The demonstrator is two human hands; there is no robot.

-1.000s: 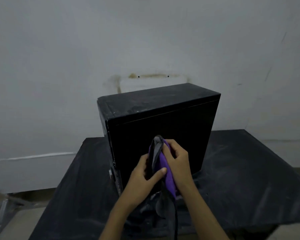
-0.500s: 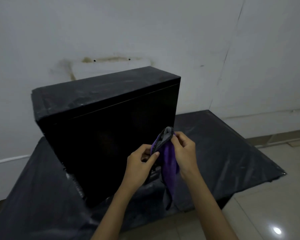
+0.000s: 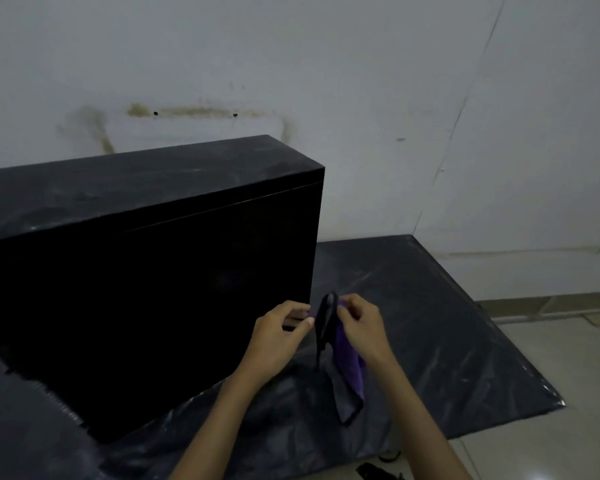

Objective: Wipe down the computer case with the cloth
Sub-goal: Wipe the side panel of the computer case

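A black computer case (image 3: 146, 271) stands upright on a table covered in black plastic sheet (image 3: 430, 323); its top is dusty. In front of the case's right front corner, both hands hold a purple and grey cloth (image 3: 343, 358) that hangs down in folds. My left hand (image 3: 278, 337) pinches the cloth's upper left edge with thumb and fingers. My right hand (image 3: 361, 327) pinches its top right edge. The cloth hangs just off the case's side panel, not touching it.
A white wall with a brown stain stands close behind the case. The table's right edge (image 3: 520, 348) drops to a pale tiled floor (image 3: 551, 445). Small dark objects (image 3: 378, 472) lie on the floor by the table's front edge.
The view has swung left to right, so the case now sits further left in frame. Both hands with the cloth have moved toward the case's right corner, spreading the cloth's top slightly.
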